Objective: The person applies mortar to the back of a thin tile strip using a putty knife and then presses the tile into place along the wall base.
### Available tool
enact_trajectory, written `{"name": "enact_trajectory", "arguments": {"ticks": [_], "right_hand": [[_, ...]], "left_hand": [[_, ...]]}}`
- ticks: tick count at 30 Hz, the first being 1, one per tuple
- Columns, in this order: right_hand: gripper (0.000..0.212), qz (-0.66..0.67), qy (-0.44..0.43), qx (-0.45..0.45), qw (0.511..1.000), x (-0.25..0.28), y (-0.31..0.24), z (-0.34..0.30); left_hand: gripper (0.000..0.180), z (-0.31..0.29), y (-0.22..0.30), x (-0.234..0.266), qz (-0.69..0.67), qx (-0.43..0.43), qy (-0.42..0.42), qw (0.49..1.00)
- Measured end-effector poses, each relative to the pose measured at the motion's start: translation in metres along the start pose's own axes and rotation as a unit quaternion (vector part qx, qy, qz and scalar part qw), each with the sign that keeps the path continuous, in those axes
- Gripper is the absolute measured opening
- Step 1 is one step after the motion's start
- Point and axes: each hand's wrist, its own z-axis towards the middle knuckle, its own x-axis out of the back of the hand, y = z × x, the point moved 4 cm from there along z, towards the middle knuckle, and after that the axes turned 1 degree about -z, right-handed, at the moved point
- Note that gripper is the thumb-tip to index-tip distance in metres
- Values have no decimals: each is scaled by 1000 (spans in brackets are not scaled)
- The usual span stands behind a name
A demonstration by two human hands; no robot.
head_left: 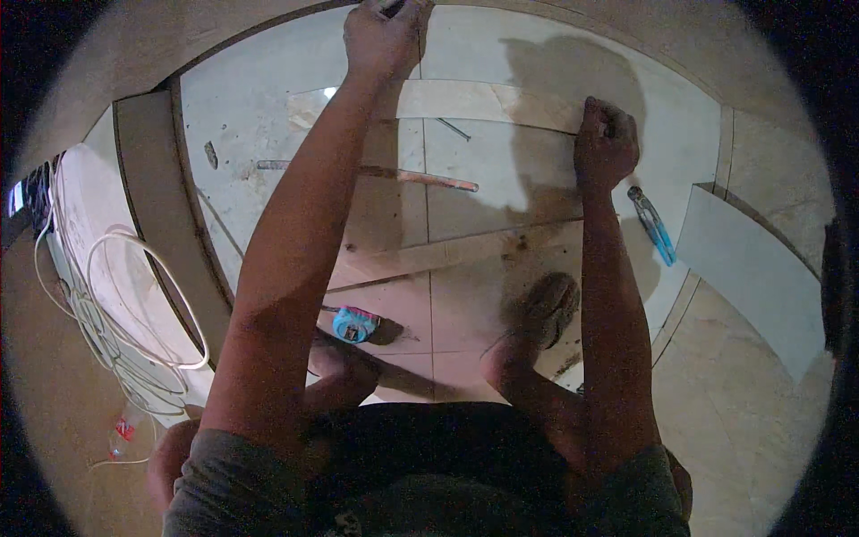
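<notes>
At the far edge of the pale tiled floor, my left hand (385, 40) has its fingers curled; its tips are partly cut off by the picture's edge. My right hand (608, 148) is closed at the right end of a narrow tile strip (456, 98), and whatever it pinches is hidden. Nearer me lie a thin metal pin (454, 130) and a long dirty rod (438, 181), which passes behind my left forearm. Blue-handled pliers (653, 228) rest beside my right forearm. A blue tape measure (355, 324) sits between my forearms.
A second narrow strip (465, 249) crosses the floor before my feet. Loose white cable (125, 336) lies in coils at the left, near a clear plastic bottle (125, 436). A pale panel (752, 268) lies at the right. Dirt crumbs surround my right shoe (550, 309).
</notes>
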Motion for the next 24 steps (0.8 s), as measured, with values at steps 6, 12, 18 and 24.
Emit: {"name": "enact_trajectory", "arguments": {"ticks": [6, 12, 18, 24], "right_hand": [[19, 18, 40, 32, 999, 5, -1, -9], [23, 85, -193, 255, 944, -17, -115, -44], [26, 112, -212, 228, 944, -25, -120, -61], [22, 86, -292, 182, 935, -16, -121, -60]], "left_hand": [[22, -11, 20, -7, 94, 121, -38, 987], [25, -3, 19, 5, 155, 93, -39, 983], [27, 2, 26, 5, 281, -36, -35, 958], [28, -3, 32, 1, 282, -73, -45, 955]]}}
